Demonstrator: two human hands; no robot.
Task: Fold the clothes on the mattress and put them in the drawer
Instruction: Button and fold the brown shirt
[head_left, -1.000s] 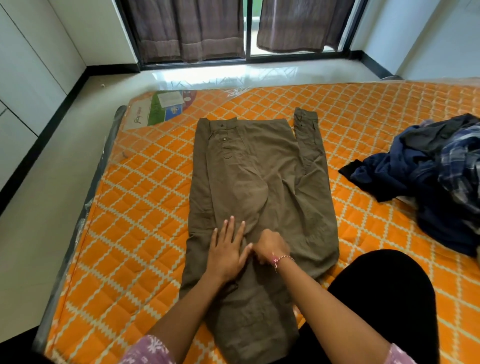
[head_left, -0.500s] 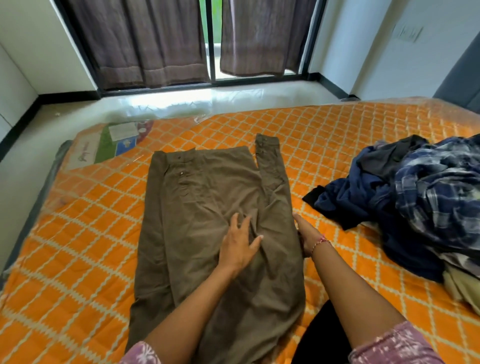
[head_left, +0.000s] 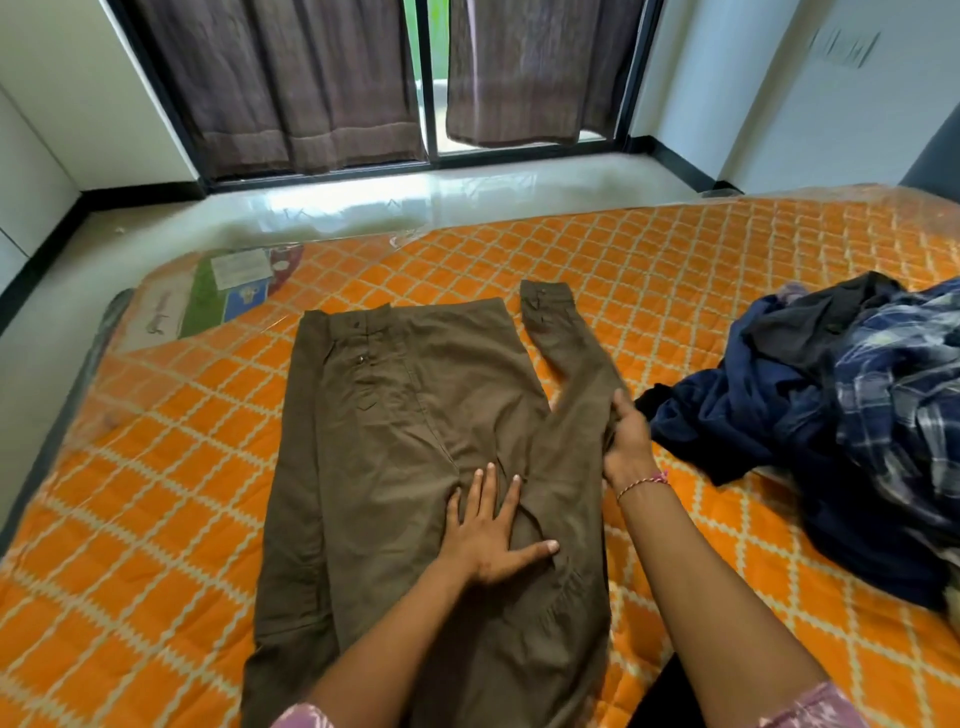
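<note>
Folding brown trousers (head_left: 415, 441) on the orange mattress (head_left: 156, 467), mid-step. Lying lengthwise away from the camera, waistband at the far end, long axis running near to far, one leg doubled back so its cuff reaches up beside the waistband. Pressing flat with the left hand (head_left: 488, 540), fingers straight and spread wide over the middle fold. Gripping the outer edge of the doubled leg with the right hand (head_left: 628, 441), fingers curled round the cloth. Probably calling next for drawing that leg in over the body, smoothing, then folding across the length. Waiting just right: a heap of dark clothes (head_left: 831, 415). Drawer not showing.
</note>
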